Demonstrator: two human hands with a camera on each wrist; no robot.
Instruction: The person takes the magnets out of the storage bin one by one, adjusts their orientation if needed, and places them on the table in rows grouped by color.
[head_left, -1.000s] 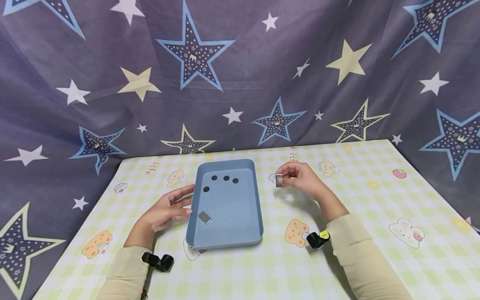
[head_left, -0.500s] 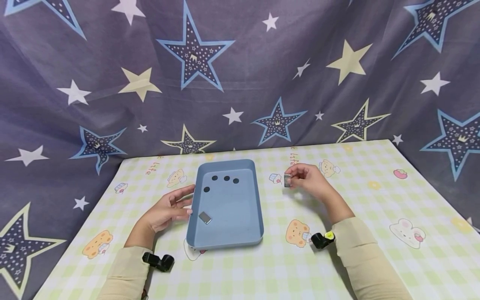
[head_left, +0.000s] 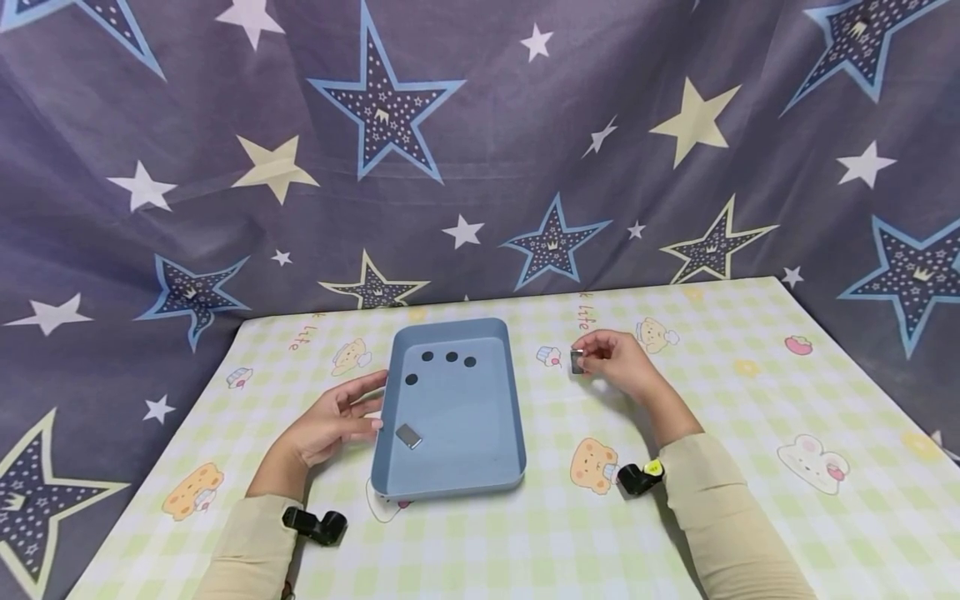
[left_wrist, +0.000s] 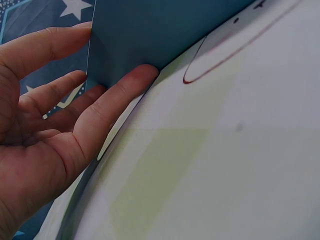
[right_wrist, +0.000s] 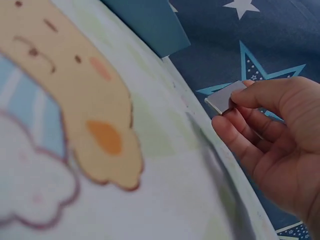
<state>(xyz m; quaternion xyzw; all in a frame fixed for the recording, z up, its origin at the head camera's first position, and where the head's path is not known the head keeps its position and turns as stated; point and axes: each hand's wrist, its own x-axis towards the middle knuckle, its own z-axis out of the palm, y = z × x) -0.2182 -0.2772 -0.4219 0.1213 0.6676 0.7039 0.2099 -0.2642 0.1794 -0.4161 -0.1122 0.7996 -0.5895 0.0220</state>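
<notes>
My right hand pinches a small flat silver rectangular piece between thumb and fingers, right of the blue tray. In the right wrist view the silver piece shows its plain face and a lighter edge. My left hand touches the tray's left wall with relaxed, spread fingers; the left wrist view has its fingertips against the tray's side. Inside the tray lies a similar silver rectangular piece, near the left wall. Several small black discs, such as one black disc, sit toward its far end.
A checked tablecloth with printed cartoon animals covers the table. Behind it hangs a dark curtain with stars, meeting the table's far edge. Black cameras sit on both wrists, the left one close to the tray's near left corner.
My right hand has shifted a little to the right, away from the tray, with the silver piece still pinched, then nearly stopped. My left hand and the tray stay where they were.
</notes>
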